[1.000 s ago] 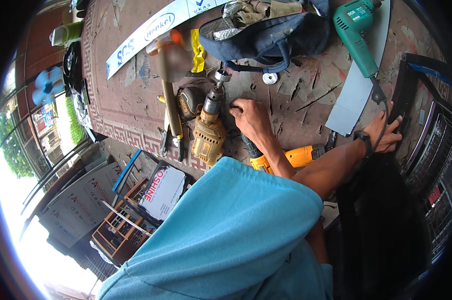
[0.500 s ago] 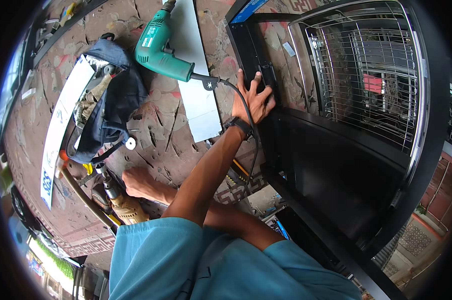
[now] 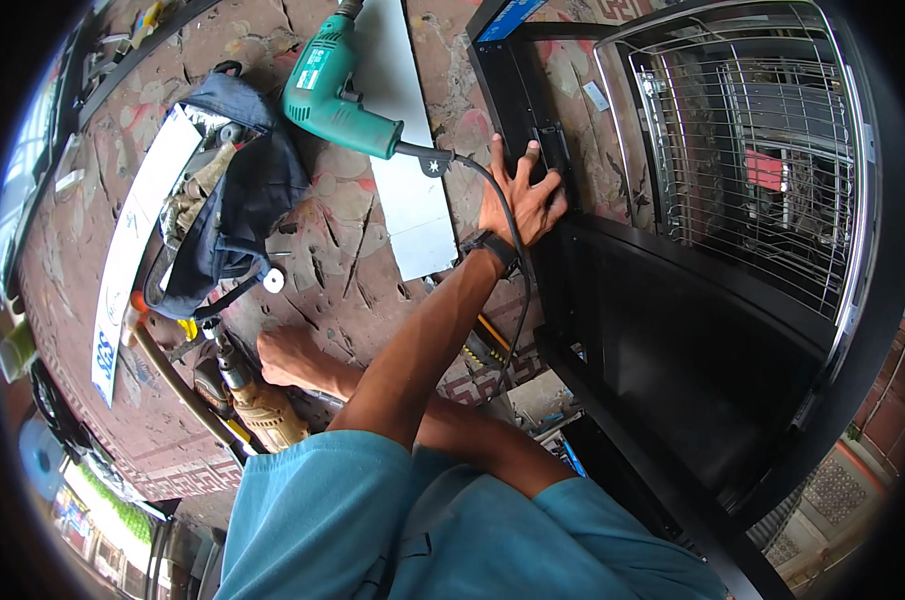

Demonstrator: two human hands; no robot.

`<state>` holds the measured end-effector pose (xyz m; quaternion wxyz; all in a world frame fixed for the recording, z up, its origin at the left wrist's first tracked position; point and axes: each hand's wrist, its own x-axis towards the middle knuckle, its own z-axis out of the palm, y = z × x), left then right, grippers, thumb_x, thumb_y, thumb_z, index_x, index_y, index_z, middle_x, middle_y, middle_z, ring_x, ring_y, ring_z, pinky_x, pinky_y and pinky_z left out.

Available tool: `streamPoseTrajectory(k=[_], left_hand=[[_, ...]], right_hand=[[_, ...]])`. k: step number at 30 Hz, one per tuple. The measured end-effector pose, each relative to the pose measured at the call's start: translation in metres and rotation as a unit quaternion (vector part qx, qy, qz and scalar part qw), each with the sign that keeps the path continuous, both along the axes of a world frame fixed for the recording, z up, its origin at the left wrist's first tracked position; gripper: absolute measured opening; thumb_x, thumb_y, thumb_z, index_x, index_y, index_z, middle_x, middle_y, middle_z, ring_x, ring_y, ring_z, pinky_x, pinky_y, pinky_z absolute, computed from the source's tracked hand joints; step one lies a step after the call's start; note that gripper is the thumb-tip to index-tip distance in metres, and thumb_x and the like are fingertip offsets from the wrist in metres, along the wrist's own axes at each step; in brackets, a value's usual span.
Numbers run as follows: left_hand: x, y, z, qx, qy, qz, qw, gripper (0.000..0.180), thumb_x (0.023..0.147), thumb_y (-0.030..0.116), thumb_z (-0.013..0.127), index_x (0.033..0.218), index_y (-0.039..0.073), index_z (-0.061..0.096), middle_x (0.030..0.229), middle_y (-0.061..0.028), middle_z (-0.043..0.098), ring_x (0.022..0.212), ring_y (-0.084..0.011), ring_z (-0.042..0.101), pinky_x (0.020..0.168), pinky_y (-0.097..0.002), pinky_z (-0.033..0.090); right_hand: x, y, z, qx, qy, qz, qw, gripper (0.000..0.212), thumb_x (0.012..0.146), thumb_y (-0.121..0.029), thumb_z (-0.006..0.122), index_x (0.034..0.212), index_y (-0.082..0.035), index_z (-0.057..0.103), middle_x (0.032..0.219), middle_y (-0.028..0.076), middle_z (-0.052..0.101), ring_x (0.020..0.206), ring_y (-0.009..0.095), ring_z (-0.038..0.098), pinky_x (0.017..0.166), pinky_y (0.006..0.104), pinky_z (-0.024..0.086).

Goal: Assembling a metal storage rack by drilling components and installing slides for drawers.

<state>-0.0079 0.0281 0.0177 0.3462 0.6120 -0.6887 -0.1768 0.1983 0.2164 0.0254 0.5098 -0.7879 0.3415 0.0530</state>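
My arms cross. My left hand (image 3: pixel 523 200), with a black watch on its wrist, rests with spread fingers against the black metal frame (image 3: pixel 518 95) on the right, near a small black fitting (image 3: pixel 553 145). The cord (image 3: pixel 518 260) of a green drill (image 3: pixel 343 105) runs over this hand. Passing under my left arm, my right arm reaches left. The right hand (image 3: pixel 288 355) is closed low over the table, beside a gold-coloured power drill (image 3: pixel 263 405); its fingers are curled out of sight, so whatever they may hold is hidden.
A white metal strip (image 3: pixel 418 225) lies under the green drill. To the left are a dark blue tool bag (image 3: pixel 248 180), a curved white strip (image 3: pixel 138 250) and a hammer (image 3: pixel 168 370). A wire rack (image 3: pixel 743 170) and a black panel (image 3: pixel 703 350) fill the frame.
The view has shifted slightly, so everything sits a little further right. Both hands keep their places against the frame and beside the gold drill.
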Motion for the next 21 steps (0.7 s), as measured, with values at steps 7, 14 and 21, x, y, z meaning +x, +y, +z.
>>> streamPoseTrajectory(k=[7, 14, 21], left_hand=[[0.006, 0.003, -0.020, -0.029, 0.106, -0.015, 0.994, 0.034, 0.077, 0.037, 0.065, 0.105, 0.017, 0.064, 0.125, -0.0192, 0.050, 0.127, -0.0416, 0.035, 0.106, -0.0602, 0.024], [-0.008, -0.008, -0.015, -0.113, 0.100, 0.063, 0.987, 0.026, 0.069, 0.036, 0.067, 0.090, 0.020, 0.065, 0.129, -0.0194, 0.050, 0.126, -0.0606, 0.024, 0.098, -0.0644, 0.030], [-0.001, -0.003, -0.014, -0.081, 0.085, 0.042, 0.992, 0.028, 0.072, 0.036, 0.066, 0.096, 0.021, 0.066, 0.133, -0.0163, 0.048, 0.130, -0.0589, 0.021, 0.097, -0.0620, 0.032]], right_hand=[[-0.042, 0.014, 0.024, 0.077, -0.098, -0.079, 0.989, 0.024, 0.070, -0.007, 0.065, 0.093, -0.004, 0.060, 0.092, 0.016, 0.063, 0.085, 0.034, 0.059, 0.074, 0.0465, 0.044], [-0.132, 0.037, 0.054, -0.142, 0.029, 0.198, 0.970, 0.060, 0.088, -0.043, 0.046, 0.143, -0.022, 0.033, 0.139, 0.015, 0.039, 0.121, 0.035, 0.045, 0.097, 0.0620, 0.027], [-0.150, 0.043, 0.055, -0.236, 0.066, 0.249, 0.937, 0.059, 0.092, -0.048, 0.037, 0.146, -0.028, 0.030, 0.144, 0.018, 0.037, 0.129, 0.041, 0.038, 0.100, 0.0634, 0.027]])
